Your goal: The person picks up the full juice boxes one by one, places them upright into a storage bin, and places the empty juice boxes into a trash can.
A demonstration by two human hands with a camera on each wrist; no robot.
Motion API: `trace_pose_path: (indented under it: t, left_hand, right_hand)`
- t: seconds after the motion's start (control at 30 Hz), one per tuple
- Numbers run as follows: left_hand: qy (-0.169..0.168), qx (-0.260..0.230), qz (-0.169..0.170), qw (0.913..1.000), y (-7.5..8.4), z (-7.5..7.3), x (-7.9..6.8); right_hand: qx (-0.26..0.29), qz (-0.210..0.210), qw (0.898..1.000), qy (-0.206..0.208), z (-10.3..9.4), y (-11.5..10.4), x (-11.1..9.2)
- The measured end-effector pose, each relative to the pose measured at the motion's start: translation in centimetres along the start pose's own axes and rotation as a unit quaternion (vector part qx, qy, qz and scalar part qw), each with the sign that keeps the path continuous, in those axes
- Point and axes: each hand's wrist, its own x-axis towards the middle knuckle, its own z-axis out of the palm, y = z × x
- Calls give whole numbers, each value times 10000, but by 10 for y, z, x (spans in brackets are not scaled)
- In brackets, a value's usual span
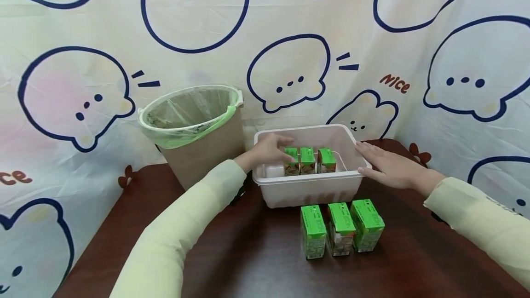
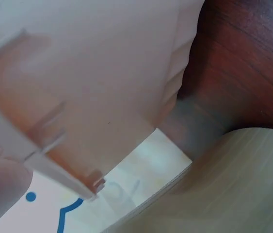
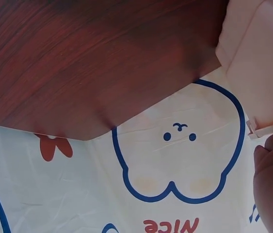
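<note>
A pale pink plastic basin stands on the table, with three small green-topped cartons upright inside. My left hand reaches over the basin's left rim, thumb and fingers spread apart, fingertips close to the leftmost carton. In the left wrist view, part of that hand shows beside the basin's rim. My right hand rests at the basin's right rim with its fingers straight. Three more green cartons stand in a row on the table just in front of the basin.
Left of the basin stands a beige trash bin lined with a green-tinted bag. The dark red-brown wooden table backs onto a white curtain printed with blue cartoon outlines.
</note>
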Motion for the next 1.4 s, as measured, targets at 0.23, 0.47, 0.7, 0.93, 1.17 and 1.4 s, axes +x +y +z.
trace_pose_path:
  t: [0.23, 0.47, 0.7, 0.93, 1.17, 1.4]
  left_hand:
    - [295, 113, 160, 9994, 6, -14, -15]
    - [566, 23, 608, 9965, 13, -27, -40]
    - [1112, 608, 1247, 9841, 12, -37, -67]
    - [1803, 1275, 2457, 9439, 10, -47, -92]
    - [2765, 1746, 3136, 8915, 11, -59, -118]
    - [3713, 2355, 3458, 8289, 2, -80, -145]
  right_hand:
    - [76, 7, 10000, -30, 0, 0, 2]
    - [133, 21, 9999, 31, 1, 1, 0]
    - [-148, -384, 9953, 881, 0, -2, -7]
    - [-318, -1141, 9751, 1873, 0, -7, -11]
    - [-356, -1389, 9522, 2697, -3, -18, -17]
    - [-367, -1143, 9517, 2826, -1, -28, -26]
